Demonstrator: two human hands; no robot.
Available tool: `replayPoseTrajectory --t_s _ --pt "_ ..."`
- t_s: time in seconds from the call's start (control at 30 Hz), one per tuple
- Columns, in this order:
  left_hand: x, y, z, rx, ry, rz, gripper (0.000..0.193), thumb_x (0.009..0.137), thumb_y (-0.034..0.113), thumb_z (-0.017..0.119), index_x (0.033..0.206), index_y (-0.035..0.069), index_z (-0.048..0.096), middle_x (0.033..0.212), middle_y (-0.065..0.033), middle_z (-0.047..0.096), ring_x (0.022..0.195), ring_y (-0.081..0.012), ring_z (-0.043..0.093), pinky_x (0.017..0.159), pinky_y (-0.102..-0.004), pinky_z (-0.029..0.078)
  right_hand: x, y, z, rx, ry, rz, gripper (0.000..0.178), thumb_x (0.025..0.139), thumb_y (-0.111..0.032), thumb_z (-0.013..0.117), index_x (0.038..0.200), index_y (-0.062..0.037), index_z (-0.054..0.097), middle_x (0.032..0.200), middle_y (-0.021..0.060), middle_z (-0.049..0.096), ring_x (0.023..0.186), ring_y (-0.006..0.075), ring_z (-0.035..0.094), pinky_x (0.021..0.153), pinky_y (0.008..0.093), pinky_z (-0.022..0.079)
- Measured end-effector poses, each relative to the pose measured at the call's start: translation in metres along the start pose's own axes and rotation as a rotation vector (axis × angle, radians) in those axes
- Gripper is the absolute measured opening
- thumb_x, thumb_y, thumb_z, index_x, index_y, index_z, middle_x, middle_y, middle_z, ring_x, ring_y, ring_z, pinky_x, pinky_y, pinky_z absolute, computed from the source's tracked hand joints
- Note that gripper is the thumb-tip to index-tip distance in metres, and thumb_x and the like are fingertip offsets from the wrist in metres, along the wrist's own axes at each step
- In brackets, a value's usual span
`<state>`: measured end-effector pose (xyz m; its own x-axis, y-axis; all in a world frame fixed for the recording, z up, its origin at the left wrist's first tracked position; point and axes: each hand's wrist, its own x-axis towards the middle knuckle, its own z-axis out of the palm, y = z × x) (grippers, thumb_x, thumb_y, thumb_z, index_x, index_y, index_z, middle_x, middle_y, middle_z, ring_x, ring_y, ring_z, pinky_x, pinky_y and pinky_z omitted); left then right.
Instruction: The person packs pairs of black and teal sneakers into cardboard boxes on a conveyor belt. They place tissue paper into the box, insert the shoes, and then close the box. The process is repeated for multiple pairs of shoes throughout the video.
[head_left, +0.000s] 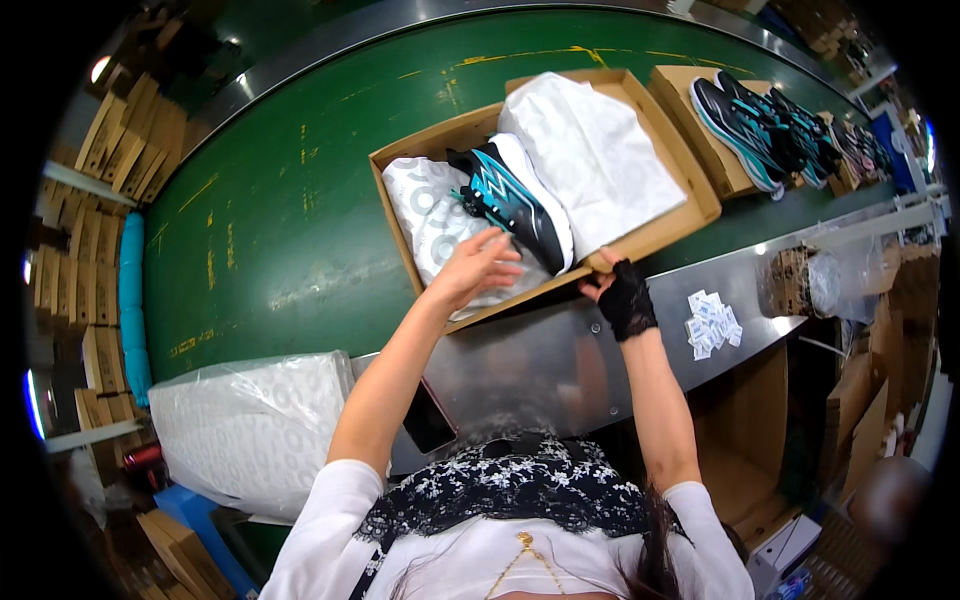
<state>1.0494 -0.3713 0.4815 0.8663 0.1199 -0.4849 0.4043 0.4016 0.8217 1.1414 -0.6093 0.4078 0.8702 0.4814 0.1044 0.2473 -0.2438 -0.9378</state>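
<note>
An open cardboard shoe box (682, 165) lies at a slant on the green belt, its near edge over the metal ledge. Inside, a black and teal sneaker (515, 205) with a white sole rests on its side, between printed wrapping paper (425, 200) on the left and a white paper sheet (590, 155) on the right. My left hand (478, 270) is over the left paper, by the sneaker, with its fingers stretched out and nothing seen in them. My right hand (622, 295), in a black lace fingerless glove, grips the box's near wall, thumb over the rim.
More sneakers (745, 130) sit on boxes at the right of the green belt (270, 220). Small white packets (712, 325) lie heaped on the metal ledge (540, 370). A phone (430, 415) and a stack of printed paper (250, 425) are near my left arm.
</note>
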Motion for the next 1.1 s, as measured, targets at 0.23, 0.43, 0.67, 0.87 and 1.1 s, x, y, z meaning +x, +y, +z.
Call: replayPoseTrajectory --t_s 0.23,0.43,0.67,0.87,1.1 --pt "-0.073 -0.009 -0.066 -0.144 0.769 0.379 0.061 0.09 0.05 0.029 0.118 -0.002 0.044 0.11 -0.0145 0.052 0.102 -0.0219 0.048 0.084 -0.0339 0.038 -0.016 -0.059 0.01 -0.743 0.167 -0.313 0.05 0.071 -0.002 0.052 0.12 -0.0112 0.046 0.118 0.0165 0.047 0.091 0.0305 0.054 0.076 0.0375 0.044" --pt "-0.04 -0.055 -0.088 0.644 0.643 0.332 0.051 0.089 0.04 0.04 0.113 -0.005 0.047 0.102 -0.0202 0.055 0.092 -0.0251 0.054 0.082 -0.0345 0.041 -0.03 -0.051 0.024 -0.878 -0.175 -0.178 0.066 0.071 0.006 0.044 0.128 -0.0258 0.037 0.132 0.0169 0.034 0.073 0.032 0.059 0.063 0.0364 0.049" --pt "-0.036 -0.009 -0.091 -0.426 0.247 0.13 0.057 0.074 0.048 0.057 0.109 0.003 0.052 0.103 -0.0099 0.057 0.09 -0.019 0.055 0.075 -0.0319 0.044 0.004 -0.09 0.019 -0.967 -0.073 -0.296 0.069 0.066 0.002 0.047 0.126 -0.0304 0.039 0.127 0.0137 0.042 0.082 0.032 0.06 0.069 0.0363 0.048" --pt "-0.113 0.001 -0.09 -0.476 0.327 0.285 0.046 0.079 0.041 0.052 0.105 0.003 0.053 0.095 -0.0083 0.058 0.086 -0.0193 0.056 0.075 -0.0294 0.046 -0.002 -0.169 0.009 -0.481 -0.036 -0.43 0.06 0.066 0.001 0.055 0.123 -0.0135 0.043 0.108 0.0145 0.055 0.08 0.0277 0.059 0.072 0.0352 0.047" --pt "-0.306 -0.074 -0.136 -0.676 0.328 0.72 0.055 0.083 0.041 0.042 0.122 0.003 0.041 0.123 -0.0136 0.045 0.11 -0.0285 0.046 0.093 -0.0437 0.038 -0.112 -0.01 0.003 -1.057 0.028 -0.156 0.057 0.068 -0.026 0.063 0.121 -0.0164 0.045 0.128 0.0151 0.036 0.115 0.0299 0.037 0.087 0.0525 0.028"
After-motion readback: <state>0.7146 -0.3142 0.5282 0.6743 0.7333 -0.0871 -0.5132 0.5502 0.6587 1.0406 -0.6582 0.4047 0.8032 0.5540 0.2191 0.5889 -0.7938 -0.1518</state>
